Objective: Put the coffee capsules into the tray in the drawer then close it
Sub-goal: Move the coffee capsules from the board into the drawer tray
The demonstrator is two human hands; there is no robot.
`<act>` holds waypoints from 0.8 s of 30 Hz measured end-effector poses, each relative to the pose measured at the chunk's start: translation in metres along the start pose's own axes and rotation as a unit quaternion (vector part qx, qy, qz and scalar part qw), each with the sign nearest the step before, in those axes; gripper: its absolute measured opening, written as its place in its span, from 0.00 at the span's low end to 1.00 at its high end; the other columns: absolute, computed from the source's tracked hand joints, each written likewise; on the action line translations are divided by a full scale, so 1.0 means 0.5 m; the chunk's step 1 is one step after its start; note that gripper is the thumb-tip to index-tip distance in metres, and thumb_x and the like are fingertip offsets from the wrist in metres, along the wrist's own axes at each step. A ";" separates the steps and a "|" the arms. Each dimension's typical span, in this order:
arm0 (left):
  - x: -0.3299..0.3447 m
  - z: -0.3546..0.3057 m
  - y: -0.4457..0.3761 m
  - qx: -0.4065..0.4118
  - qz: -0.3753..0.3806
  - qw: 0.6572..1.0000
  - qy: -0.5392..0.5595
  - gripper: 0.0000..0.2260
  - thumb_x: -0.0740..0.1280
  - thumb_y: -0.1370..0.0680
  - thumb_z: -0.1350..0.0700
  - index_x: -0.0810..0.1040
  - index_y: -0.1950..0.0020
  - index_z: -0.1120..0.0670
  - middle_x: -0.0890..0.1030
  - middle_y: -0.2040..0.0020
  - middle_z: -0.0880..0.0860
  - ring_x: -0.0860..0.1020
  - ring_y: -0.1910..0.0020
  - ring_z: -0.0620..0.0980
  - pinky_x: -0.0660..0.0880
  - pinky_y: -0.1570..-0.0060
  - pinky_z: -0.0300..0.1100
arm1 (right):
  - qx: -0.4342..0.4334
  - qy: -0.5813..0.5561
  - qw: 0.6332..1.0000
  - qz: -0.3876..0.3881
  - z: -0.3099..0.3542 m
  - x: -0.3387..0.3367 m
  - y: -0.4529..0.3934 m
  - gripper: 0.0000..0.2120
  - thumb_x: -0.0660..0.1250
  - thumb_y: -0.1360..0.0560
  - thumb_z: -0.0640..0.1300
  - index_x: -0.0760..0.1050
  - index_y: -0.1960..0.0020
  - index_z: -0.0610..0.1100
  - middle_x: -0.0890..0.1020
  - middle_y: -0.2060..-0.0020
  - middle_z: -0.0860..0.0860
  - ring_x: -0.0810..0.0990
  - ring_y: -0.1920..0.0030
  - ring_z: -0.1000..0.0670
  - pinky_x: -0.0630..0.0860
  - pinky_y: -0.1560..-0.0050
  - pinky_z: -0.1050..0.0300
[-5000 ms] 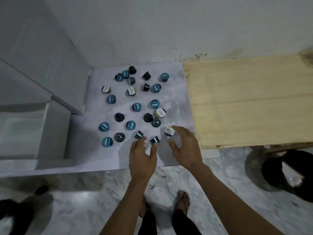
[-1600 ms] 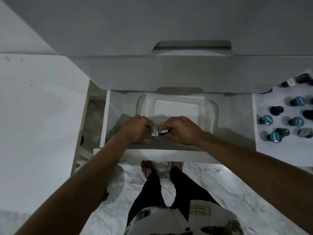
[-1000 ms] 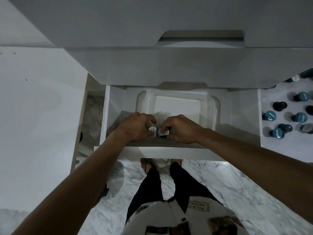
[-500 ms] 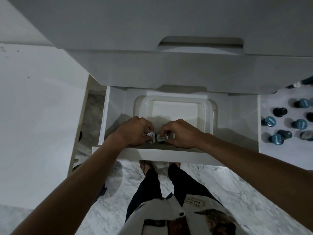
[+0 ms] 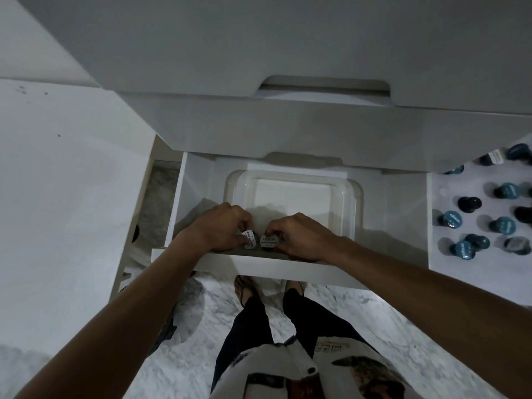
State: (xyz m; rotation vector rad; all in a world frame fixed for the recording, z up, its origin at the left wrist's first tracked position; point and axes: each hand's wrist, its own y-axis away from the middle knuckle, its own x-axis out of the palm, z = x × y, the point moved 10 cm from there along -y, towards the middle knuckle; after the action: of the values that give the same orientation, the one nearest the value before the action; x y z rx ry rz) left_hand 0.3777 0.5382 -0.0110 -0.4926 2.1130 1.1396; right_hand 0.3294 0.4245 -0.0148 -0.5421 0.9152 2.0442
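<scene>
The white drawer (image 5: 259, 262) stands pulled out below me, with a clear plastic tray (image 5: 355, 197) inside it. My left hand (image 5: 221, 228) is closed on a white-lidded coffee capsule (image 5: 250, 239) at the tray's near edge. My right hand (image 5: 299, 236) grips a second white-lidded capsule (image 5: 269, 241) right beside it. The two capsules almost touch. The near part of the tray's floor is hidden by my hands; its far part shows bare. Several loose capsules (image 5: 503, 224), teal and dark, lie on the white surface to the right.
A closed white drawer front with a cut-out handle (image 5: 325, 87) overhangs the open drawer. A white panel (image 5: 72, 197) flanks the left. My legs and sandalled feet (image 5: 244, 289) stand on the marble floor (image 5: 374, 321) just under the drawer front.
Five seconds ago both hands were picking capsules off the white surface. Over the last second they have stayed over the tray's near edge, shifting only slightly, each holding its capsule.
</scene>
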 end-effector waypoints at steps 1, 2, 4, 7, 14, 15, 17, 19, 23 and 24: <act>-0.001 -0.001 0.000 0.002 0.000 1.000 -0.003 0.11 0.73 0.29 0.48 0.80 0.48 0.44 0.83 0.49 0.45 0.79 0.48 0.47 0.78 0.47 0.50 | 0.002 0.000 1.000 0.000 0.000 0.000 0.000 0.09 0.70 0.26 0.46 0.78 0.46 0.52 0.83 0.54 0.50 0.80 0.54 0.50 0.78 0.55 0.52; -0.002 -0.002 0.001 0.003 0.000 1.000 -0.008 0.12 0.73 0.29 0.48 0.79 0.46 0.44 0.83 0.48 0.45 0.79 0.47 0.47 0.77 0.46 0.50 | 0.005 0.001 1.000 0.000 0.000 0.000 0.000 0.09 0.70 0.26 0.46 0.78 0.46 0.52 0.83 0.55 0.50 0.80 0.55 0.49 0.78 0.55 0.51; -0.003 -0.003 0.001 0.004 0.002 1.000 -0.012 0.14 0.73 0.28 0.47 0.79 0.43 0.44 0.83 0.48 0.44 0.78 0.47 0.47 0.77 0.45 0.50 | 0.009 0.000 1.000 0.002 -0.001 0.000 0.000 0.09 0.69 0.26 0.46 0.77 0.46 0.52 0.83 0.55 0.50 0.80 0.55 0.49 0.78 0.55 0.50; -0.002 -0.002 0.002 0.004 0.004 1.000 -0.007 0.15 0.73 0.28 0.47 0.78 0.42 0.44 0.83 0.49 0.43 0.78 0.46 0.46 0.76 0.44 0.50 | 0.019 -0.011 1.000 0.005 -0.005 0.003 -0.003 0.11 0.69 0.26 0.45 0.77 0.44 0.52 0.83 0.54 0.49 0.80 0.55 0.49 0.79 0.53 0.49; -0.010 -0.003 0.008 0.005 -0.004 1.000 -0.004 0.16 0.73 0.28 0.48 0.78 0.41 0.45 0.83 0.48 0.43 0.79 0.46 0.45 0.76 0.42 0.48 | 0.020 -0.016 1.000 0.007 -0.002 0.008 -0.013 0.15 0.69 0.27 0.44 0.75 0.41 0.53 0.84 0.52 0.47 0.82 0.53 0.47 0.80 0.52 0.48; -0.012 -0.005 0.009 0.006 -0.005 1.000 -0.003 0.16 0.73 0.28 0.48 0.78 0.41 0.46 0.83 0.48 0.43 0.79 0.46 0.45 0.76 0.42 0.47 | 0.021 -0.016 1.000 0.008 -0.003 0.009 -0.013 0.15 0.69 0.27 0.44 0.75 0.41 0.54 0.84 0.51 0.47 0.82 0.53 0.47 0.80 0.52 0.48; -0.018 -0.006 0.012 0.007 -0.009 1.000 -0.001 0.17 0.73 0.28 0.49 0.79 0.40 0.46 0.83 0.48 0.43 0.79 0.45 0.45 0.75 0.41 0.46 | 0.022 -0.017 1.000 0.005 -0.006 0.008 -0.011 0.16 0.70 0.27 0.44 0.75 0.40 0.53 0.84 0.50 0.47 0.82 0.52 0.48 0.80 0.51 0.49; -0.029 -0.004 0.017 0.003 -0.023 1.000 0.015 0.17 0.74 0.28 0.49 0.79 0.40 0.47 0.83 0.48 0.44 0.79 0.46 0.45 0.75 0.42 0.45 | 0.031 -0.028 0.999 -0.002 -0.010 -0.003 -0.007 0.19 0.72 0.27 0.45 0.75 0.38 0.51 0.83 0.48 0.47 0.82 0.51 0.49 0.79 0.48 0.51; -0.063 -0.010 0.045 -0.004 -0.070 0.997 0.039 0.18 0.75 0.29 0.49 0.80 0.40 0.47 0.83 0.48 0.45 0.77 0.54 0.42 0.77 0.45 0.44 | 0.046 -0.060 0.996 -0.046 -0.007 -0.042 0.020 0.23 0.74 0.29 0.46 0.74 0.35 0.51 0.81 0.45 0.48 0.80 0.50 0.51 0.79 0.46 0.53; -0.077 -0.011 0.055 -0.006 -0.090 0.995 0.048 0.17 0.76 0.29 0.49 0.80 0.41 0.47 0.83 0.48 0.44 0.76 0.57 0.40 0.77 0.46 0.42 | 0.049 -0.071 0.994 -0.066 -0.003 -0.057 0.029 0.23 0.75 0.29 0.46 0.74 0.36 0.51 0.81 0.46 0.49 0.81 0.52 0.52 0.79 0.47 0.54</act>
State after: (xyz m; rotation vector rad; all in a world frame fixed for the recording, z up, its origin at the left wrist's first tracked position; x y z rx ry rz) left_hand 0.3856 0.5491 0.0347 -0.7404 2.0958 1.0456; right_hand 0.3340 0.4030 0.0087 -0.3874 0.8674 1.8828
